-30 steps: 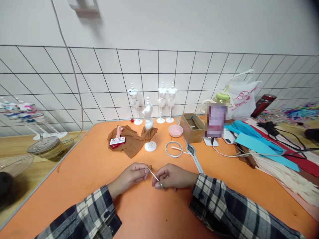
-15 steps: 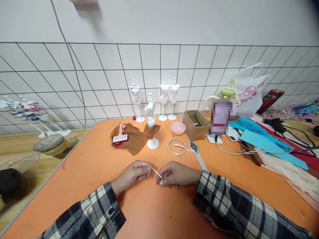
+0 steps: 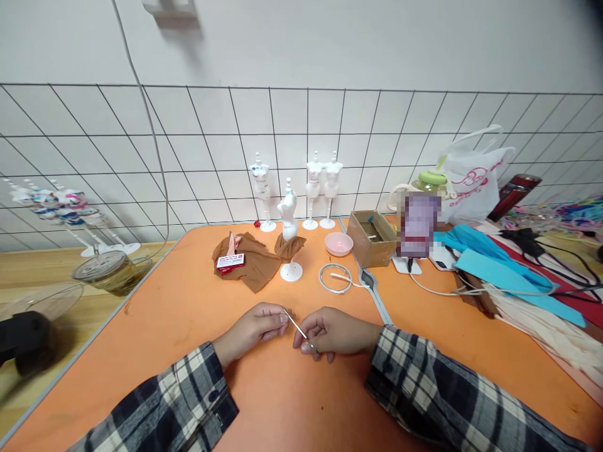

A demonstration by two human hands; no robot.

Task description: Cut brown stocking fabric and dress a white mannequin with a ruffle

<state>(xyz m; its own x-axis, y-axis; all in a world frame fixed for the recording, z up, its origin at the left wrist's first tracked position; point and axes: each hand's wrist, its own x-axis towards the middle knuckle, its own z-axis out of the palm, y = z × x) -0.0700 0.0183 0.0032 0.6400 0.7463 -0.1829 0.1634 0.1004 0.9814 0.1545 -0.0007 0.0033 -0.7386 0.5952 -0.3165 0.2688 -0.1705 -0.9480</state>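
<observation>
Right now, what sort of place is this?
Probably a small craft or doll-clothes sewing workspace, judging by the white miniature dress forms, the brown fabric on the orange table and the slim metal tool in the right hand.

The orange tabletop (image 3: 179,307) carries, left to right across its far half, brown cloth (image 3: 254,270), a mannequin (image 3: 288,212), bowl (image 3: 338,252) and box (image 3: 380,254).

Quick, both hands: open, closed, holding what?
Left hand: closed, fingertips pinched, apparently on a small brown scrap by the tool's tip.
Right hand: closed, holding a slim metal tool; exact type too small to tell.
</observation>
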